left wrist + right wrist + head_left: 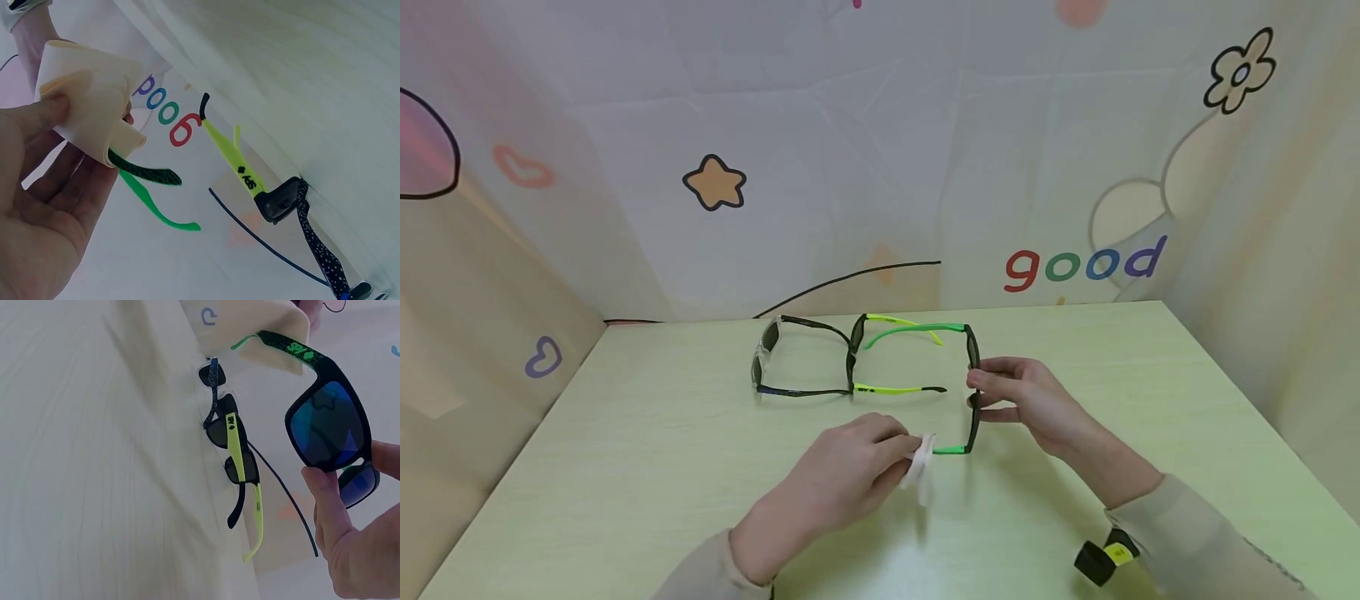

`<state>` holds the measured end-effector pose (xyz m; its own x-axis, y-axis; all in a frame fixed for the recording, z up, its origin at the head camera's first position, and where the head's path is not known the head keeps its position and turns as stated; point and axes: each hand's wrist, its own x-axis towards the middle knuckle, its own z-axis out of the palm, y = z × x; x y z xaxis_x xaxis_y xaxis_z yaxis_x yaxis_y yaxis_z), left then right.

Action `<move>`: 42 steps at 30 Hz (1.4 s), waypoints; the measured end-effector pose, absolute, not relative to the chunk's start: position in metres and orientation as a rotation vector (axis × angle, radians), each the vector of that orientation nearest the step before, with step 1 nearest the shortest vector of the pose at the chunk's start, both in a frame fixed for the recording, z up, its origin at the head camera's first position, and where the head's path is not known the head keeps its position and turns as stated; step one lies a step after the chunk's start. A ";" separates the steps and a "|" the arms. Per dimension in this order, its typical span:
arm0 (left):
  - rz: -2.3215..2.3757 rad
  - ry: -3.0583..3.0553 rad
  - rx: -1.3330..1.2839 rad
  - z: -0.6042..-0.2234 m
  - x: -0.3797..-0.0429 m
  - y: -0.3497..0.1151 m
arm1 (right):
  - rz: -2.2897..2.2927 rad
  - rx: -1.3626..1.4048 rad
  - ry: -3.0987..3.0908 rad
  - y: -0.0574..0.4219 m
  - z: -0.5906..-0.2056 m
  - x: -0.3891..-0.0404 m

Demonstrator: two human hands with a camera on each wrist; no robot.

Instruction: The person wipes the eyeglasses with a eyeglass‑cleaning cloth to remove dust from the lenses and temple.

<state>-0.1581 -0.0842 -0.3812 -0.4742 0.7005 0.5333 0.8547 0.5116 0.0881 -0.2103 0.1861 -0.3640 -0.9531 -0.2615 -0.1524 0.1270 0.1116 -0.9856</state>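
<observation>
My right hand [1037, 402] pinches the bridge of black-framed sunglasses [973, 433] with green temples, raised above the table. Dark bluish lenses [328, 425] show in the right wrist view. With thumb and fingers, my left hand [853, 467] holds a pale folded cloth [87, 94] round the near temple of this pair. That temple's dark patterned tip [156, 174] sticks out of the cloth. Behind and to the left, sunglasses with yellow temples [891, 390] stand unfolded on the table. Further left are sunglasses with dark speckled temples [805, 392] and a clear front, also unfolded.
The pale wood-look table [625, 467] ends at a printed curtain [865, 192] behind, with more curtain at both sides. A black and yellow device [1097, 562] shows beside the right sleeve [1202, 533].
</observation>
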 end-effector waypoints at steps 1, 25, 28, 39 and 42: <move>-0.470 -2.334 -1.272 -0.380 -0.158 -0.083 | -1.917 -0.131 2.104 0.185 -0.364 -0.210; -0.408 -2.293 -1.217 -0.369 -0.157 -0.062 | -1.940 -0.166 2.122 0.173 -0.364 -0.206; -0.414 -2.291 -1.210 -0.371 -0.157 -0.065 | -1.931 -0.178 2.135 0.177 -0.363 -0.206; -0.481 -2.299 -1.209 -0.380 -0.162 -0.081 | -1.903 -0.194 2.161 0.193 -0.361 -0.207; -0.505 -2.306 -1.207 -0.381 -0.163 -0.086 | -1.911 -0.207 2.154 0.197 -0.360 -0.206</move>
<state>-0.1634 -0.0863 -0.3813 -0.4922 0.6557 0.5726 0.8351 0.5414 0.0978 -0.2065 0.1968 -0.3602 -0.9576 -0.2720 -0.0948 0.0618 0.1274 -0.9899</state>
